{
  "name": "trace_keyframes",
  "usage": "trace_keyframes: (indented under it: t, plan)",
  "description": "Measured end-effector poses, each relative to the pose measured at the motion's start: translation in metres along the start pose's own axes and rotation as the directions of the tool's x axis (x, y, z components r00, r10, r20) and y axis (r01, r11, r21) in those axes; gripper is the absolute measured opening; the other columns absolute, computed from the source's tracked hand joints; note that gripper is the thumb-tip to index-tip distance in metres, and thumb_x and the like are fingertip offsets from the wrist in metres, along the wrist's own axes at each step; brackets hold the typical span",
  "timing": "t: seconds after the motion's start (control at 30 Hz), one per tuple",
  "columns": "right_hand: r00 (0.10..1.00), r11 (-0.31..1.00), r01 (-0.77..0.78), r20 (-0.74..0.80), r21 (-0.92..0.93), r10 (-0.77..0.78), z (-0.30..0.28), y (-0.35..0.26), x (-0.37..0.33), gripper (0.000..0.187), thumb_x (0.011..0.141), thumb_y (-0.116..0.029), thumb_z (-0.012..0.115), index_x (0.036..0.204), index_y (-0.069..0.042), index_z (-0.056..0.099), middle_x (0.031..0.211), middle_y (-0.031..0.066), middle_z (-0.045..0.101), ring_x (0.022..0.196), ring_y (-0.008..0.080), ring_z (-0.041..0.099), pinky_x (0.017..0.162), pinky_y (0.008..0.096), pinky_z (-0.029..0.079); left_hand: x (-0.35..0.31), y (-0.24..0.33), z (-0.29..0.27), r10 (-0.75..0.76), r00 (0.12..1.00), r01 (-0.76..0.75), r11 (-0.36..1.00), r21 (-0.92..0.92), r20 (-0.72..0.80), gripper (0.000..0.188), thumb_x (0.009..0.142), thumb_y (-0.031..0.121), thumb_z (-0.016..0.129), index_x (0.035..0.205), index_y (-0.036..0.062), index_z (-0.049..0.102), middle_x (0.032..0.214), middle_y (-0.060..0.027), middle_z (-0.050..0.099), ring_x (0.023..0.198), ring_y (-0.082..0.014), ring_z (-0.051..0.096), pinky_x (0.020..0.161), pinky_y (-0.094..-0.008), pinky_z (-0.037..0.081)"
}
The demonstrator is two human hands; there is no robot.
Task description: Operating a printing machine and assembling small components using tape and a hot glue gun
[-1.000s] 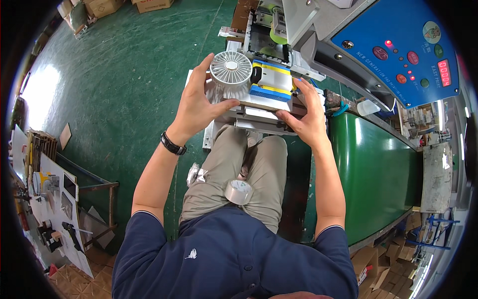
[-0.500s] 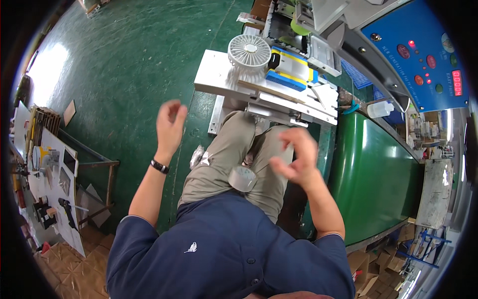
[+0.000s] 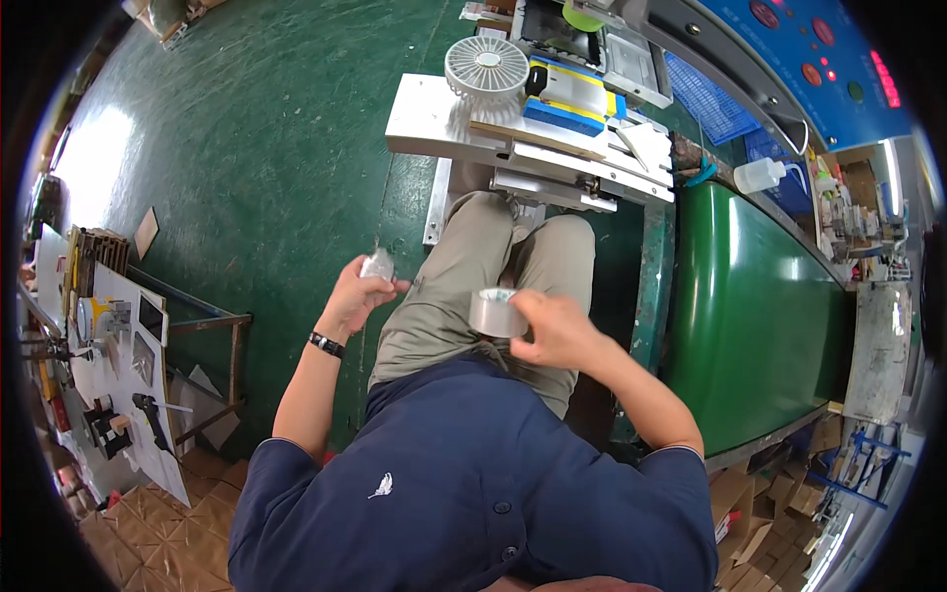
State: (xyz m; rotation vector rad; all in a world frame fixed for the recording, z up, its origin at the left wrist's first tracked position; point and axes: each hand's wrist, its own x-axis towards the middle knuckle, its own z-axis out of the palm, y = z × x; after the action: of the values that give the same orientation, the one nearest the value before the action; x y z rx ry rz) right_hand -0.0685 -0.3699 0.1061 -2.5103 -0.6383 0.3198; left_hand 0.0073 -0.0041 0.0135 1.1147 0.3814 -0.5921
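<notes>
Over the left edge of my lap, my left hand (image 3: 355,296), with a dark band on its wrist, is closed on a small crumpled piece of clear plastic (image 3: 377,263). Whether that piece is wadded tape or film I cannot make out. My right hand (image 3: 557,331) grips a roll of clear packing tape (image 3: 493,315) by its right side, fingers at the rim and thumb below. The roll is held above my lap, over my trousers (image 3: 434,296), its open core tilted upward. The two hands are apart.
Beyond my knees is a metal machine bed (image 3: 434,113) with a small white fan (image 3: 486,67) and a blue-and-yellow taped fixture (image 3: 572,97). A green machine housing (image 3: 760,316) stands on my right, a white squeeze bottle (image 3: 758,176) behind it. Boards (image 3: 128,335) lean at far left.
My left hand has come down and taken the crumpled clear piece from beside my left thigh. The right hand has moved inward and picked the tape roll up off my lap.
</notes>
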Motion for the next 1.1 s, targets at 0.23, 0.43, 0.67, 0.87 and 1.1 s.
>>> trace_keyframes:
  t: [0.23, 0.43, 0.67, 0.87, 1.1]
  plan:
    - [0.932, 0.964, 0.121, -0.361, 0.236, -0.028, -0.110, -0.020, -0.007, 0.053, 0.064, -0.001, 0.080, 0.116, 0.000, 0.068, 0.100, 0.0102, 0.070, 0.075, 0.0247, 0.059, 0.068, 0.0329, 0.050, -0.028, 0.085, 0.072, 0.297, 0.925, -0.226, 0.931, -0.288, 0.236, 0.036, 0.097, 0.000, 0.077, 0.128, 0.0001, 0.060, 0.111, -0.0178, 0.075, 0.094, -0.0263, 0.076, 0.085, -0.0355, 0.062]
    - [0.806, 0.921, 0.282, -0.588, 0.268, -0.076, -0.128, -0.018, -0.009, 0.052, 0.063, 0.001, 0.080, 0.113, -0.001, 0.066, 0.099, 0.0096, 0.070, 0.075, 0.0224, 0.057, 0.067, 0.0302, 0.047, -0.016, 0.122, 0.152, 0.480, 0.861, -0.469, 0.877, -0.106, 0.169, 0.028, 0.102, 0.009, 0.076, 0.122, 0.0033, 0.058, 0.113, -0.0162, 0.071, 0.100, -0.0238, 0.070, 0.090, -0.0360, 0.059]
    - [0.751, 0.723, 0.441, -0.659, 0.532, 0.027, -0.117, -0.018, -0.018, 0.057, 0.066, 0.001, 0.080, 0.121, 0.002, 0.064, 0.105, 0.0112, 0.071, 0.085, 0.0190, 0.060, 0.076, 0.0274, 0.048, -0.017, 0.095, 0.201, 0.405, 0.834, -0.356, 0.914, -0.194, 0.375, 0.019, 0.102, 0.006, 0.076, 0.111, 0.0047, 0.059, 0.111, -0.0116, 0.070, 0.098, -0.0174, 0.072, 0.089, -0.0292, 0.059]
    - [0.784, 0.588, 0.286, -0.537, 0.757, 0.310, -0.123, -0.031, -0.033, 0.058, 0.072, 0.001, 0.076, 0.129, 0.002, 0.062, 0.110, 0.0105, 0.071, 0.093, 0.0165, 0.062, 0.084, 0.0260, 0.049, -0.013, 0.029, 0.216, 0.167, 0.893, -0.055, 0.962, -0.268, 0.418, 0.039, 0.111, 0.034, 0.063, 0.133, 0.0009, 0.063, 0.123, -0.0176, 0.070, 0.113, -0.0266, 0.071, 0.100, -0.0416, 0.058]
    - [0.792, 0.625, 0.315, -0.561, 0.715, 0.242, -0.146, -0.011, -0.042, 0.054, 0.079, 0.001, 0.069, 0.133, 0.002, 0.062, 0.117, 0.0098, 0.071, 0.098, 0.0161, 0.063, 0.091, 0.0260, 0.049, -0.006, 0.033, 0.217, -0.113, 0.541, 0.618, 0.725, -0.303, 0.833, 0.068, 0.108, 0.049, 0.058, 0.152, -0.0030, 0.054, 0.138, -0.0244, 0.067, 0.131, -0.0365, 0.066, 0.106, -0.0467, 0.057]
